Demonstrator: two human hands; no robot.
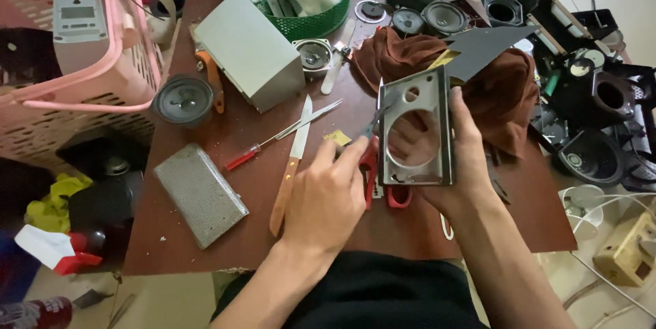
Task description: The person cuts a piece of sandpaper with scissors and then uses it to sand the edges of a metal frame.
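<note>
The right hand (459,155) holds a speaker front panel (415,131) upright above the worktop (225,165), its fingers wrapped round the right edge and its palm showing through the holes. The panel is a flat, grey rectangular plate of dull plastic or metal with a raised rim, a large round opening in the middle and a small round hole near the top. The left hand (326,196) has its fingers closed round red-handled pliers (369,158), whose dark tips meet the panel's left edge. On the brown, scuffed worktop lie a wooden-handled knife (290,165), a red-handled screwdriver (273,139), a silvery perforated mesh grille (199,194), a round black speaker cone (183,99) and a plain grey box (249,49). A rumpled brown cloth (506,90) lies behind the panel.
</note>
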